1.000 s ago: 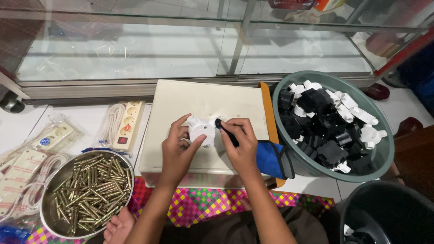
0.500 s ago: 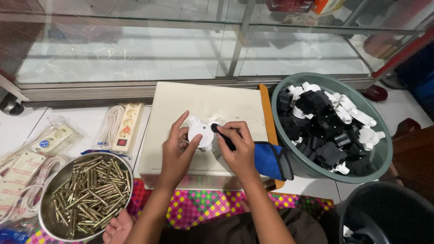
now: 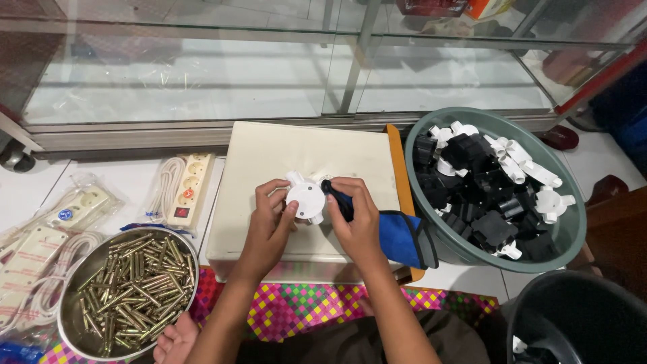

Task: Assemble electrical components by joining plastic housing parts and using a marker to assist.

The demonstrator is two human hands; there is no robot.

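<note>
Since a second ago our hands barely shift on the cream box
Our left hand (image 3: 269, 219) grips the round white fitting (image 3: 305, 200); our right hand (image 3: 356, 219) clamps a dark screwdriver (image 3: 339, 200) against it

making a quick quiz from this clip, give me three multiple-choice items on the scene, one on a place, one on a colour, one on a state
1. Where is the metal bowl of brass screws?
A. left of the cream box
B. inside the green basin
C. on the glass cabinet

2. What colour is the round part in the hands?
A. black
B. white
C. red

3. How is the round part held?
A. lying untouched
B. by the left hand alone
C. between both hands, over the cream box

Answers:
1 A, it sits at lower left, beside the box.
2 B, its round face is plain white.
3 C, the left hand fingers grip it while the right hand holds a dark-handled tool against it.
</note>
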